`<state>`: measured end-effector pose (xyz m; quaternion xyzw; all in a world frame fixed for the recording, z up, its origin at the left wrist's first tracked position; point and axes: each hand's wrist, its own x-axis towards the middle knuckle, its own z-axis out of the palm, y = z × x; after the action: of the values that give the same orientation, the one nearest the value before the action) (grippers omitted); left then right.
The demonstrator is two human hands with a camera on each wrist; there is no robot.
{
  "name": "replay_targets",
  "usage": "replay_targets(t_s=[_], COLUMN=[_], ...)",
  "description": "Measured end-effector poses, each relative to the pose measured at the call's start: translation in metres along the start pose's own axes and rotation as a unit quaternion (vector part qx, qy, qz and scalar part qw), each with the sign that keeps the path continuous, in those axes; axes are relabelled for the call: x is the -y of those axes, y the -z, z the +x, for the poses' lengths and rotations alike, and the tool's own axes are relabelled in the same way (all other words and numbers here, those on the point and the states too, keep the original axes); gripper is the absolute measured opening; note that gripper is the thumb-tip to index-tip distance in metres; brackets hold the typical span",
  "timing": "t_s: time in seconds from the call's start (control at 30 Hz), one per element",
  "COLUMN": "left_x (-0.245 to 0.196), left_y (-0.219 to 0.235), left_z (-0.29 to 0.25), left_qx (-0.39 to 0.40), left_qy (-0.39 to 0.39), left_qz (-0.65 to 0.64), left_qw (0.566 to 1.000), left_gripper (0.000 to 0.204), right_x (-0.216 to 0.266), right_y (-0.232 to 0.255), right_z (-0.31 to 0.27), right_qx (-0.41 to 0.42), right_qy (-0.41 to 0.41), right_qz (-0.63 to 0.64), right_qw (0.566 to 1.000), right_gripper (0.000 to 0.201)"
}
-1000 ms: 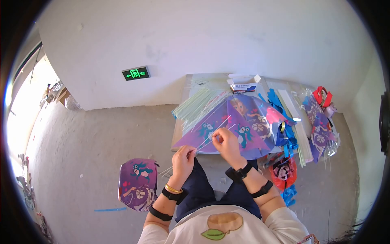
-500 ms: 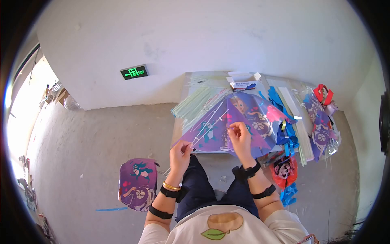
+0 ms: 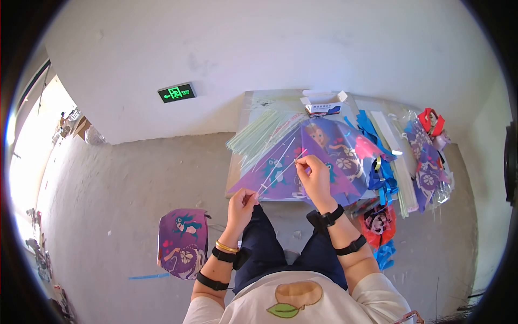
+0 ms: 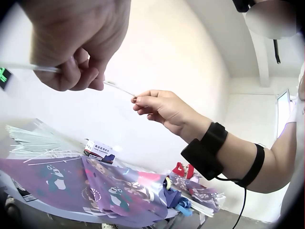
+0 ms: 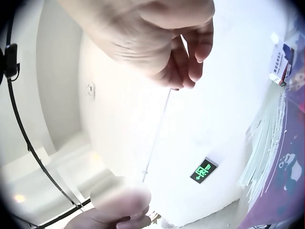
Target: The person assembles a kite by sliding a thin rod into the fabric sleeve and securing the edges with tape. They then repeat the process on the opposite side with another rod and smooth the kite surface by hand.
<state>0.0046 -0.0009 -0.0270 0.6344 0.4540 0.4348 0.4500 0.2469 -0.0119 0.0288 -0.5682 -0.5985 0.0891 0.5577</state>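
Thumb and fingers of my left hand [image 3: 243,209] pinch a thin white rod [image 4: 122,89] over the near left edge of the table. In the left wrist view, the rod runs out on both sides of that hand, with a small pale fitting close to the fingertips. Higher and to the right, my right hand [image 3: 315,178] pinches the same rod near its end, the other fingers loosely bent. Below both hands a large purple printed sheet [image 3: 345,186] with cartoon figures, shaped like a kite sail, covers the front of the table.
A fan of pale thin sticks [image 3: 259,135] lies at the table's back left, beside a small open box [image 3: 324,108]. Blue ribbons [image 3: 386,178] and a wrapped purple bundle [image 3: 426,175] lie to the right. Another purple printed piece [image 3: 183,243] is on the floor at left.
The right hand has moved away from the left hand, up and to the right, then slightly back left along the rod. The left hand has stayed near the table edge, still pinching.
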Motion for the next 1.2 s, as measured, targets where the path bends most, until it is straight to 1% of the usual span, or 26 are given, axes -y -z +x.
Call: replay_targets(t_s=[0.03,0.07,0.13,0.17,0.2,0.27,0.33,0.4,0.43,0.5,0.53,0.6,0.63,0.7,0.73,0.77,0.8,0.83,0.87,0.9,0.93,0.97,1.03,1.07,1.1,1.2], left_x=[0.002,0.005,-0.001,-0.003,-0.003,-0.004,0.002,0.007,0.010,0.014,0.016,0.026,0.039,0.073,0.096,0.116,0.134,0.146,0.158,0.162,0.163,0.165,0.166,0.166,0.170,0.183], left_y=[0.000,-0.001,-0.004,-0.007,-0.011,-0.017,-0.024,-0.026,-0.026,-0.025,-0.024,-0.020,-0.016,-0.008,-0.005,-0.003,-0.001,-0.001,-0.002,-0.005,-0.009,-0.013,-0.025,-0.032,-0.038,-0.059], left_z=[0.001,0.001,0.001,0.002,0.003,0.007,0.010,0.011,0.011,0.013,0.012,0.014,0.018,0.026,0.032,0.039,0.048,0.057,0.068,0.079,0.093,0.109,0.140,0.157,0.172,0.210], left_qx=[0.007,0.015,0.023,0.030,0.030,0.024,0.025,0.026,0.028,0.030,0.016,0.003,-0.008,-0.018,-0.019,-0.019,-0.017,-0.014,-0.012,-0.009,-0.016,-0.023,-0.026,-0.035,-0.029,-0.031], left_qy=[0.004,0.009,0.017,0.022,0.024,0.040,0.037,0.035,0.039,0.043,0.047,0.051,0.062,0.071,0.086,0.100,0.098,0.088,0.077,0.077,0.065,0.052,0.056,0.058,0.060,0.080], left_qz=[-0.015,-0.029,-0.043,-0.057,-0.058,-0.071,-0.083,-0.094,-0.099,-0.101,-0.102,-0.100,-0.076,-0.050,-0.017,0.017,0.020,0.067,0.115,0.117,0.152,0.187,0.212,0.233,0.238,0.237], left_qw=[1.000,0.999,0.999,0.998,0.998,0.996,0.996,0.995,0.994,0.994,0.994,0.994,0.995,0.996,0.996,0.995,0.995,0.994,0.990,0.990,0.986,0.981,0.975,0.970,0.969,0.968], left_gripper=[0.011,0.010,0.011,0.011,0.011,0.010,0.010,0.010,0.010,0.010,0.010,0.011,0.010,0.010,0.010,0.011,0.011,0.012,0.014,0.014,0.015,0.016,0.016,0.016,0.016,0.015], right_x=[0.000,0.000,0.012,0.016,0.017,0.017,0.019,0.019,0.017,0.013,0.010,-0.001,-0.011,-0.037,-0.049,-0.061,-0.072,-0.083,-0.094,-0.104,-0.114,-0.125,-0.141,-0.149,-0.155,-0.176], right_y=[0.000,-0.002,-0.007,-0.009,-0.013,-0.023,-0.032,-0.038,-0.039,-0.042,-0.043,-0.039,-0.037,-0.030,-0.026,-0.022,-0.018,-0.013,-0.007,-0.002,0.004,0.009,0.019,0.023,0.027,0.035], right_z=[0.000,-0.002,-0.009,-0.013,-0.018,-0.029,-0.039,-0.048,-0.051,-0.056,-0.057,-0.060,-0.063,-0.072,-0.076,-0.081,-0.084,-0.087,-0.090,-0.092,-0.094,-0.095,-0.097,-0.097,-0.098,-0.101], right_qx=[-0.010,-0.009,0.010,0.031,0.032,0.057,0.066,0.103,0.104,0.112,0.113,0.123,0.121,0.178,0.175,0.200,0.223,0.220,0.231,0.243,0.241,0.225,0.206,0.184,0.162,0.136], right_qy=[0.070,0.067,0.095,0.094,0.093,0.129,0.127,0.120,0.119,0.058,0.057,-0.032,-0.033,-0.062,-0.063,-0.083,-0.103,-0.104,-0.131,-0.159,-0.162,-0.182,-0.210,-0.240,-0.272,-0.294], right_qz=[-0.058,-0.058,-0.080,-0.094,-0.095,-0.102,-0.100,-0.095,-0.095,-0.033,-0.031,0.013,0.015,-0.048,-0.047,-0.041,-0.034,-0.032,-0.026,-0.021,-0.018,-0.014,-0.005,0.001,0.008,0.011], right_qw=[0.996,0.996,0.992,0.991,0.991,0.985,0.985,0.983,0.983,0.991,0.991,0.992,0.992,0.981,0.981,0.975,0.969,0.969,0.964,0.957,0.957,0.957,0.956,0.953,0.949,0.946], right_gripper=[0.005,0.005,0.011,0.011,0.011,0.011,0.011,0.011,0.011,0.012,0.012,0.015,0.015,0.012,0.012,0.012,0.013,0.013,0.013,0.014,0.014,0.013,0.013,0.012,0.012,0.011])
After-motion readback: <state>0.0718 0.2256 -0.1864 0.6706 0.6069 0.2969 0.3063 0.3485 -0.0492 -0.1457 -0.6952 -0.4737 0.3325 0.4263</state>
